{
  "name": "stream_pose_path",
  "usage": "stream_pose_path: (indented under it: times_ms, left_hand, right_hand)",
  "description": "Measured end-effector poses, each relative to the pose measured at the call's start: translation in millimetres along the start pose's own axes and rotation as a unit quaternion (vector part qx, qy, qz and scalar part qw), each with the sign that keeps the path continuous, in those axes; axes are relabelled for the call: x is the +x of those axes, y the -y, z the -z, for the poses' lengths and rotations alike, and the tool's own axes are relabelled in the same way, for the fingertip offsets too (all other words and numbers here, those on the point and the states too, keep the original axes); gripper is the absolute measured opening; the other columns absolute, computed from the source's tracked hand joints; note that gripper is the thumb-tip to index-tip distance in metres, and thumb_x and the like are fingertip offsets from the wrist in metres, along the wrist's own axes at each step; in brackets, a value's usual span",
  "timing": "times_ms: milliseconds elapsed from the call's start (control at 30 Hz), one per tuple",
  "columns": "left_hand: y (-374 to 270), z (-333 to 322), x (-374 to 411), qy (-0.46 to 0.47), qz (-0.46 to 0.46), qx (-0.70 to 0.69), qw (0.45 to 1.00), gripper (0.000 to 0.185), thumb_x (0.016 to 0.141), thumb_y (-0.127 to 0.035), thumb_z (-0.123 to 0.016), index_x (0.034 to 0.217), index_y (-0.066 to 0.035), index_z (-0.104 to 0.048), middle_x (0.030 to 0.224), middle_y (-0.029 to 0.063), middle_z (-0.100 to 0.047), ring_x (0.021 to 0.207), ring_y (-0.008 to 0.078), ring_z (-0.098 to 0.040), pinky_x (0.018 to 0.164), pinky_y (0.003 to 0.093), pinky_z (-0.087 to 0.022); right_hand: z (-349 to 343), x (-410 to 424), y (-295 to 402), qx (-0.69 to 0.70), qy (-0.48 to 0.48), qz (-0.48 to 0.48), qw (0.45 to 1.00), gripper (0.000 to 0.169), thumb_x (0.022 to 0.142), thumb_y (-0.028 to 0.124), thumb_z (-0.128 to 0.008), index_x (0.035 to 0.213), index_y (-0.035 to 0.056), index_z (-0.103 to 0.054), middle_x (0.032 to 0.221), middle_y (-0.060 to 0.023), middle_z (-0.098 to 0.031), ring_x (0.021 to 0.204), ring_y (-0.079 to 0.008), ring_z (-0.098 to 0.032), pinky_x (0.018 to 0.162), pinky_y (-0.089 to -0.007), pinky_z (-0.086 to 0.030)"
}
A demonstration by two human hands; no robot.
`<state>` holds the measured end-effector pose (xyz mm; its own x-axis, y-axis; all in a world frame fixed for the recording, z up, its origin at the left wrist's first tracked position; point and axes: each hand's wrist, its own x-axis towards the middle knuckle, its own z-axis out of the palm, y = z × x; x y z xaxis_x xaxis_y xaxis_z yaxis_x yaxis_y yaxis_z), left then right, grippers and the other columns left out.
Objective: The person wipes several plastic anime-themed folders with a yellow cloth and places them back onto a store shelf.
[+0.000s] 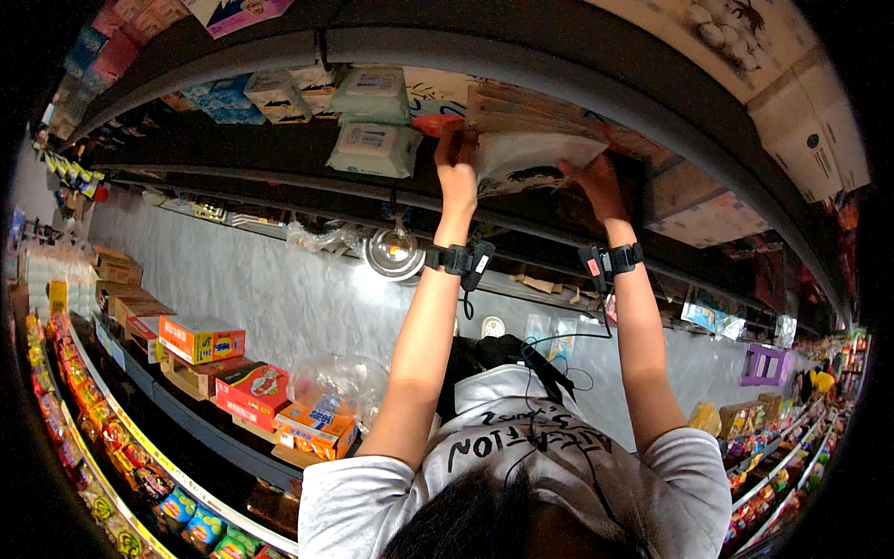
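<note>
A white-topped soft plastic pack (534,157) with dark print sits between my hands on a dark shelf. My left hand (457,164) grips its left end, fingers partly in shadow. My right hand (599,183) holds its right side, with the thumb at the front edge and the other fingers mostly hidden. Behind it rises a stack of similar brownish packs (513,108). To the left of my left hand, two pale green wipes packs lie one above the other, the lower wipes pack (374,148) nearer the shelf edge.
A grey shelf rail (447,45) curves above my hands. Cartons (705,202) stand to the right on the shelf. Below hangs a lit round lamp or glossy disc (394,253). Behind me, snack boxes (255,395) line another shelf. A purple plastic stool (763,365) stands on the floor.
</note>
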<state>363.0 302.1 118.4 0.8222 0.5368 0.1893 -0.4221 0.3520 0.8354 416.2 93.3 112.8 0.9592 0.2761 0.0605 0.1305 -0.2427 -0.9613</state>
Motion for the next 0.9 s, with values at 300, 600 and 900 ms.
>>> stream_pose_path:
  times_ms: [300, 600, 900]
  left_hand:
    - [-0.2, -5.1, 1.7, 0.030, 0.046, 0.031, 0.998, 0.017, 0.084, -0.007, -0.043, 0.097, 0.000, -0.051, 0.084, 0.0008, -0.051, 0.080, 0.0098, -0.045, 0.075, 0.0221, -0.036]
    - [28.9, -8.0, 12.5, 0.043, -0.151, 0.067, 0.985, 0.047, 0.086, -0.011, -0.044, 0.129, -0.008, -0.025, 0.125, 0.0098, -0.024, 0.110, 0.0215, -0.034, 0.094, 0.0344, -0.027]
    - [36.4, -6.5, 11.5, 0.143, -0.031, 0.057, 0.988, 0.062, 0.079, -0.019, -0.059, 0.127, -0.004, -0.022, 0.128, 0.0146, -0.026, 0.119, 0.0266, -0.028, 0.096, 0.0364, -0.026]
  right_hand:
    - [10.0, -5.0, 9.8, -0.004, 0.008, 0.007, 1.000, 0.049, 0.068, 0.035, -0.071, 0.102, 0.0035, -0.057, 0.100, -0.0084, -0.058, 0.094, -0.0197, -0.053, 0.082, -0.0337, -0.040]
    - [11.4, -3.0, 16.9, -0.074, -0.029, -0.025, 0.996, 0.053, 0.067, 0.041, -0.069, 0.098, -0.0006, -0.058, 0.098, -0.0107, -0.059, 0.089, -0.0207, -0.054, 0.079, -0.0330, -0.040]
    - [-16.2, 1.5, 1.2, -0.052, -0.126, -0.031, 0.990, 0.058, 0.071, 0.034, -0.067, 0.113, -0.0001, -0.047, 0.106, -0.0112, -0.055, 0.095, -0.0218, -0.052, 0.082, -0.0324, -0.039]
